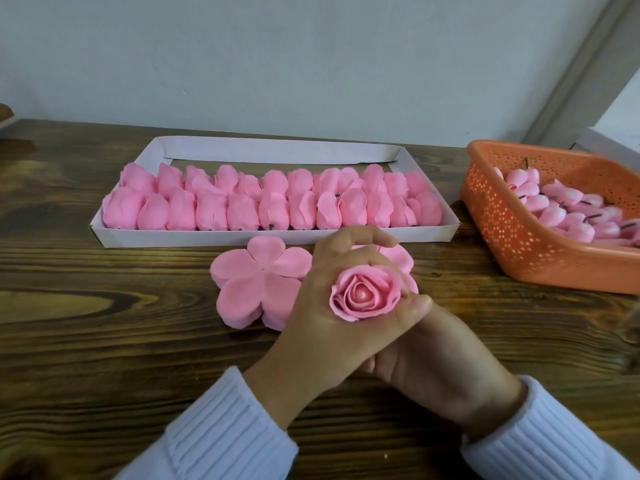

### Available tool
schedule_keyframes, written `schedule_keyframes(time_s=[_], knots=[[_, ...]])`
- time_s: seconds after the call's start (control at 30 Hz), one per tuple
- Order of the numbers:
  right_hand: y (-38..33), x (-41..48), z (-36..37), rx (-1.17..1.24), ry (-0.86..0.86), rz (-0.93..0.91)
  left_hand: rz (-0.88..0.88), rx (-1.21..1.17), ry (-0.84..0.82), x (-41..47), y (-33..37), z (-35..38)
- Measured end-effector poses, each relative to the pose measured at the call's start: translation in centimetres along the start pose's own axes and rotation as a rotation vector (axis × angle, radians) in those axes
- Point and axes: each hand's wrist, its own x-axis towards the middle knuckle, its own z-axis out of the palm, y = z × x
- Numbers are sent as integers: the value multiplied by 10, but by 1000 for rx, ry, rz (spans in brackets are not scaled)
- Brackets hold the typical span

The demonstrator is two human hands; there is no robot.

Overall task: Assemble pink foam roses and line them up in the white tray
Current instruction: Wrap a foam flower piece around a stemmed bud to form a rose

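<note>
While my left hand [322, 306] curls round one open rose [365, 294], forefinger arched over the top of it and thumb against its right side, the bloom faces up at me with its round pale centre showing. My right hand [438, 356] lies beneath and to the right of the left, its fingers tucked under where I cannot see them, so I cannot tell whether it grips anything. Both hands are above the near middle of the wooden counter [104, 341], just in front of the white tray [242, 238].

The tray holds the finished roses [273, 211] lying on their sides in two rows, front and back. I make it about a dozen in each, though they overlap too much for a sure count. A bare strip stays open along the tray's far side.

Two piles of flat pink petal pieces lie on the counter between the tray and my hands: one five-lobed stack [258, 285] in plain sight to the left, and a second stack [398, 258] mostly hidden behind my fingers.

One orange basket [512, 237] stands at the right, well apart from the tray, heaped with pale pink buds [554, 214] on short dark stems, too many and too jumbled to count. Two white ribbed sleeves [221, 431] cover my wrists.
</note>
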Motion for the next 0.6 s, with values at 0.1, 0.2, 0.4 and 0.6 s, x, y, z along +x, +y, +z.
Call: schedule_keyframes(time_s=[0.1,0.2,0.4,0.6], knots=[[-1,-1,-3,57,-62,47,-45,-23,-50,0,0,0],[-2,-2,-6,93,-122,33,-41,-42,-61,-1,-1,1],[-1,-1,-7,207,-165,-13,-19,-74,-15,1,0,2],[-4,2,-5,174,-154,50,-40,-88,-31,-2,0,2]])
